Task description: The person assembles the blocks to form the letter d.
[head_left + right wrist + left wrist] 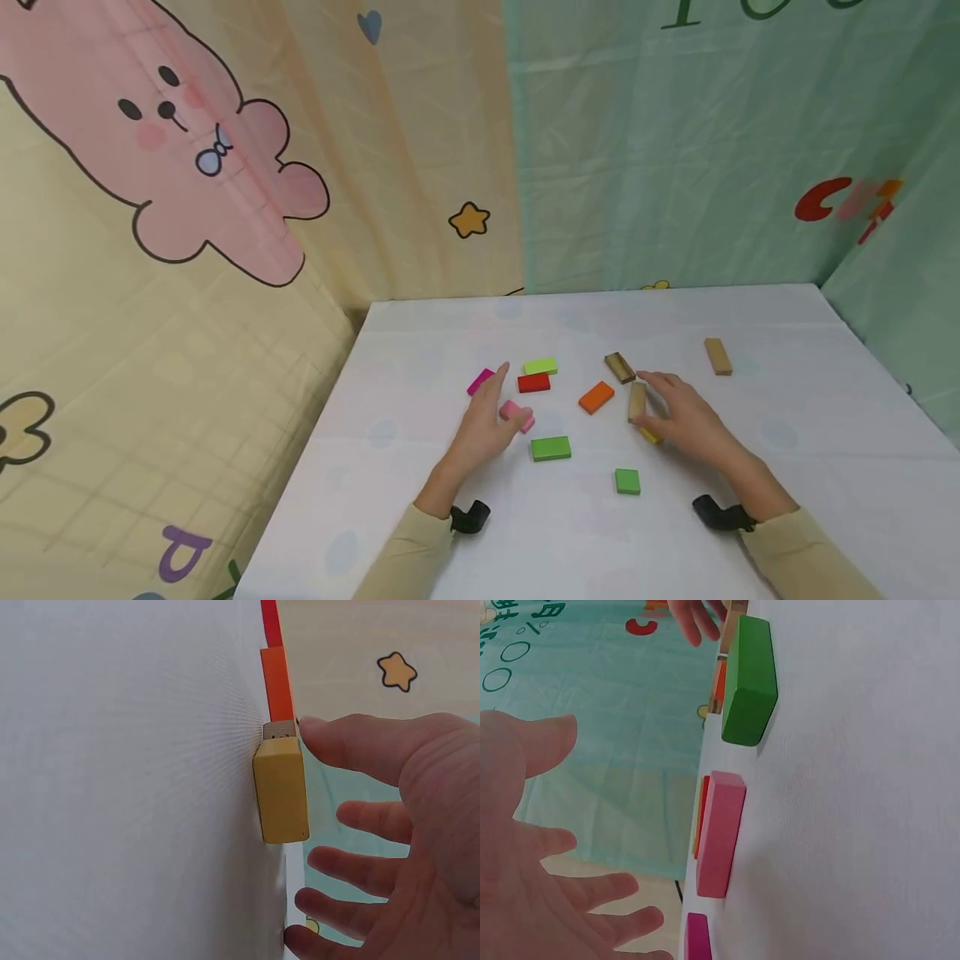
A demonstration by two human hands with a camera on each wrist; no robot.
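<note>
My left hand (480, 429) hovers with spread fingers over a pink block (512, 411) and beside a magenta block (478, 383). From the left wrist view, a gap separates its fingers from the pink block. On the other side, my right hand (693, 423) is held around a plain wooden block (637, 400) and a yellow block (651, 436). Its fingers are apart, and its thumb (352, 746) is close to the yellow block; whether it touches cannot be told. An orange block (596, 397) and a brown wooden block (619, 367) lie just left of that hand.
Between the hands lie a red block (534, 382), a lime block (541, 367) and a long green block (551, 448). A smaller green block (627, 482) is nearer the front. Another wooden block (717, 357) lies far right on the white table (420, 333). Printed curtains (637, 167) stand behind.
</note>
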